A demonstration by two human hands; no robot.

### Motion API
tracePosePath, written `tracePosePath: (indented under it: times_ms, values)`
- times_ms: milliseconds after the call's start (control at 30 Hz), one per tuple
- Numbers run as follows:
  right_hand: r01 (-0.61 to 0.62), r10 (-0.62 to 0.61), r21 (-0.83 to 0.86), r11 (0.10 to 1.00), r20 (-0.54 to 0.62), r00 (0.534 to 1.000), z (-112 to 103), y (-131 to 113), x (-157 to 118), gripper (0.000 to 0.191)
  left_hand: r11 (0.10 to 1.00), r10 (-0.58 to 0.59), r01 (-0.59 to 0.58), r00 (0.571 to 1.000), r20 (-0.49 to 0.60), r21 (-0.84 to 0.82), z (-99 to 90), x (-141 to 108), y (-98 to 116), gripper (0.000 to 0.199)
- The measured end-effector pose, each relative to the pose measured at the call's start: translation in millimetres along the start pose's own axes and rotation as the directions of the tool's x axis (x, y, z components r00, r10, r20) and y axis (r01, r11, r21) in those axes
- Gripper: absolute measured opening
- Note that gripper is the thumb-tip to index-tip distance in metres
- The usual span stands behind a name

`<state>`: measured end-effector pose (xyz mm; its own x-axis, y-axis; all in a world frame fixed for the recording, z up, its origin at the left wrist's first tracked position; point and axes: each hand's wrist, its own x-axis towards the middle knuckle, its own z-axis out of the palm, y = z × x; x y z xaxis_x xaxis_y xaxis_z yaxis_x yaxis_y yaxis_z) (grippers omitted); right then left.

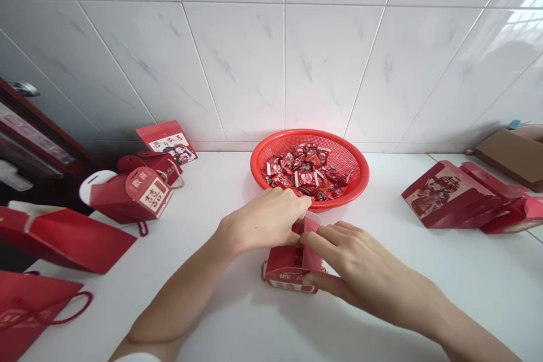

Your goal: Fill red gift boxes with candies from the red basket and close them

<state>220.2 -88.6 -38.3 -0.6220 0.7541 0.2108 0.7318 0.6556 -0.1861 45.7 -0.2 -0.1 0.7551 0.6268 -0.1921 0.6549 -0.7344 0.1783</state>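
A small red gift box (280,261) with a rope handle stands on the white counter in front of me. Its top is partly open, and a dark gap shows between the flaps. Curled over the far flap, my left hand (265,219) has its fingers closed on the box's upper edge; the fingertips are partly hidden. My right hand (354,257) grips the right side, thumb at the front and fingers on the upper edge. Just behind the box sits a red plastic basket (363,172) holding many wrapped candies (305,178).
Several red gift boxes (136,195) and bags (89,240) stand along the left. More red boxes (445,195) are grouped at the right, near a brown cardboard box (509,153). A tiled wall (237,68) rises behind the counter (212,181).
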Motion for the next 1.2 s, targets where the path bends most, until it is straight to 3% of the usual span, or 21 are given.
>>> tracePosePath:
  times_ms: [200, 267, 333, 433, 533, 667, 933, 1033, 1133, 1200]
  values:
    - [0.030, -0.025, 0.167, 0.986, -0.034, 0.999, 3.1, 7.2, 0.6, 0.019, 0.988, 0.009, -0.018, 0.998, -0.063, -0.152, 4.6, -7.5, -18.3, 0.022]
    - [0.022, -0.015, 0.192, 0.981, -0.040, 0.999, 6.2, 10.3, 0.2, 0.012, 0.977, -0.017, -0.007, 0.994, -0.110, -0.211, 11.1, -14.1, -23.8, 0.018]
    - [0.030, -0.018, 0.221, 0.975, -0.055, 0.998, 10.0, 13.2, -2.3, 0.009, 0.970, -0.043, -0.006, 0.980, -0.197, -0.245, 22.6, -20.2, -27.6, 0.026]
    - [0.066, -0.036, 0.285, 0.956, -0.107, 0.994, 18.0, 16.0, -11.0, 0.011, 0.946, -0.089, -0.052, 0.907, -0.412, -0.318, 48.3, -25.6, -31.3, 0.031]
    - [0.057, 0.010, 0.351, 0.935, -0.186, 0.983, 31.3, 15.5, -22.2, 0.012, 0.895, -0.155, -0.110, 0.832, -0.533, -0.433, 75.8, -27.3, -33.8, 0.024]
    - [0.018, 0.127, 0.428, 0.904, -0.307, 0.943, 55.0, 10.2, -29.7, 0.012, 0.866, -0.185, -0.185, 0.744, -0.643, -0.464, 100.7, -28.9, -34.7, 0.009]
    - [0.014, 0.250, 0.485, 0.874, -0.475, 0.843, 78.5, 2.7, -26.0, 0.010, 0.848, -0.138, -0.314, 0.649, -0.748, -0.428, 127.0, -36.6, -35.8, 0.024]
    - [-0.021, 0.292, 0.500, 0.866, -0.470, 0.833, 79.5, 0.7, -26.0, 0.011, 0.876, -0.054, -0.335, 0.646, -0.761, -0.347, 133.6, -38.7, -38.4, 0.026]
    - [-0.093, 0.389, 0.552, 0.829, -0.450, 0.804, 84.4, -0.4, -25.7, 0.010, 0.857, -0.030, -0.357, 0.685, -0.728, -0.371, 135.0, -40.4, -40.0, 0.033]
    - [-0.137, 0.463, 0.602, 0.786, -0.428, 0.776, 90.1, -0.1, -25.3, 0.020, 0.828, -0.055, -0.358, 0.714, -0.698, -0.432, 133.2, -41.6, -38.2, 0.036]
